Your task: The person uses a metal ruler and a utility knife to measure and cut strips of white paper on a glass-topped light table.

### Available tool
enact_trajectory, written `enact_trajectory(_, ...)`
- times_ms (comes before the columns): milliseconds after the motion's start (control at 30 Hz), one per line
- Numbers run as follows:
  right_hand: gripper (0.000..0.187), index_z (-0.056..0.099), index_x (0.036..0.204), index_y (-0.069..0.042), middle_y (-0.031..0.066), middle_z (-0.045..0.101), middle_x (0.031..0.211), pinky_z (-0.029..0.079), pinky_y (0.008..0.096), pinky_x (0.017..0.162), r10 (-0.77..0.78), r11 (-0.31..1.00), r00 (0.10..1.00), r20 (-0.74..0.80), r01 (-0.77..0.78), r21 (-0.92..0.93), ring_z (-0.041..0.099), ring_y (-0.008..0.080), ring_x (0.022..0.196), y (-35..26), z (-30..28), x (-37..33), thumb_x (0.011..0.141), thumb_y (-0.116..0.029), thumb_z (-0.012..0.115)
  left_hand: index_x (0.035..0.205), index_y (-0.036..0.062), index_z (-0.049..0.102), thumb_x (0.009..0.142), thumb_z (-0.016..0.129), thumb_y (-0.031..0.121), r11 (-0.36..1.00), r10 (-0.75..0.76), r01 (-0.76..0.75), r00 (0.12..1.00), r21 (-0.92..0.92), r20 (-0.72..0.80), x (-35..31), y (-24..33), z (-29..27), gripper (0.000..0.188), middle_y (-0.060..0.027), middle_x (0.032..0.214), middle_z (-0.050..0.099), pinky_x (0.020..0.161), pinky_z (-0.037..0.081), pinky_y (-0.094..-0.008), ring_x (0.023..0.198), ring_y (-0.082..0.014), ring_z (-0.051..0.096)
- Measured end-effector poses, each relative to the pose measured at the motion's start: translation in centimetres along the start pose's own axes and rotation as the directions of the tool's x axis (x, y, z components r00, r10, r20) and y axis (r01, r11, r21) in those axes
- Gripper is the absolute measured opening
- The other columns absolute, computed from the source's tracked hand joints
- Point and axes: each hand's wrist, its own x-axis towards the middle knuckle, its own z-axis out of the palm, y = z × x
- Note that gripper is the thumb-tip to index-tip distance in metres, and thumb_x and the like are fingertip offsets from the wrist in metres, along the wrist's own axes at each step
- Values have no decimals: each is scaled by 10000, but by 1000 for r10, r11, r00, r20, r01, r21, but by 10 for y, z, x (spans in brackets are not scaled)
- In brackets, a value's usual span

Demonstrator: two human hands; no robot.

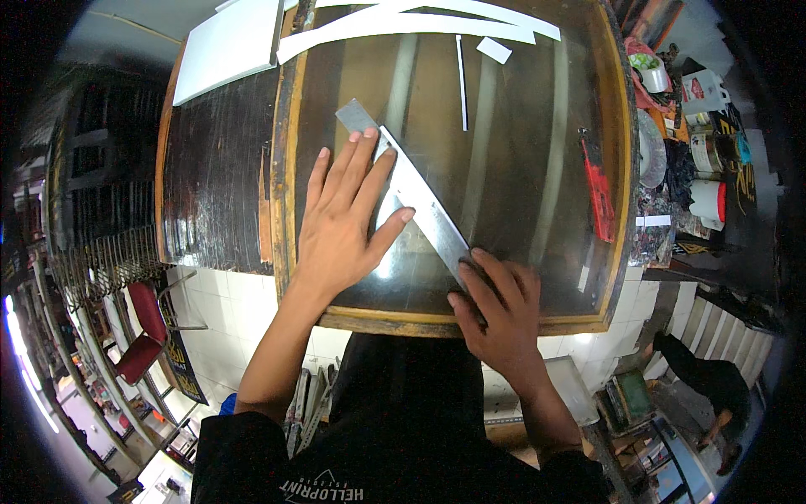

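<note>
A metal ruler (430, 220) lies slantwise on the glass top of a wood-framed table (470, 322), with a narrow white strip (413, 176) along its right edge. My left hand (342, 210) is flat and spread, its fingertips on the ruler's upper part and the glass beside it. At the ruler's near end, my right hand (504, 307) has its thumb and fingers closed around the metal. A red utility knife (599, 193) rests on the glass to the right, apart from both hands.
Long white offcuts (411, 27), a small white piece (494, 50) and a thin strip (462, 84) lie farther back. White sheets (228, 50) are stacked at far left. Containers (708, 202) crowd the right side. A red chair (144, 323) stands left; another person (709, 374) bends at lower right.
</note>
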Motion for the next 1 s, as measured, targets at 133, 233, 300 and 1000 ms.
enact_trajectory(133, 395, 635, 1284, -91, 84, 554, 1398, 423, 450, 925, -62, 998, 997, 48, 63, -7, 525, 271, 1143, 6, -1, 0, 908, -194, 695, 1401, 23, 550, 910, 674, 371, 1000, -10, 9, 1000, 10, 29, -1, 0, 1, 615, -194, 1567, 414, 1217, 204, -543, 1484, -362, 341)
enact_trajectory(233, 352, 687, 1227, -71, 93, 559, 1425, 407, 416, 918, -96, 995, 993, 71, 96, 4, 524, 264, 1143, 8, -2, 4, 893, -176, 717, 1396, 19, 553, 896, 682, 363, 1000, -12, 12, 1000, 15, 27, 0, 1, 3, 620, -200, 1557, 428, 1212, 219, -543, 1476, -373, 356)
enact_trajectory(300, 337, 682, 1244, -73, 90, 556, 1437, 381, 427, 930, -103, 995, 992, 78, 102, 18, 522, 256, 1150, 9, 0, 5, 919, -163, 686, 1394, 17, 554, 891, 685, 366, 1000, -16, 16, 999, 11, 32, 1, 1, 2, 626, -203, 1550, 438, 1212, 221, -543, 1470, -381, 364)
enact_trajectory(1000, 398, 656, 1316, -108, 73, 582, 1441, 358, 396, 968, -139, 972, 967, 212, 174, -155, 503, 217, 1175, 10, -7, 4, 926, -179, 619, 1374, 23, 591, 876, 725, 386, 999, -34, 34, 997, -1, 66, 4, 1, 0, 630, -215, 1530, 462, 1178, 275, -574, 1459, -378, 392)
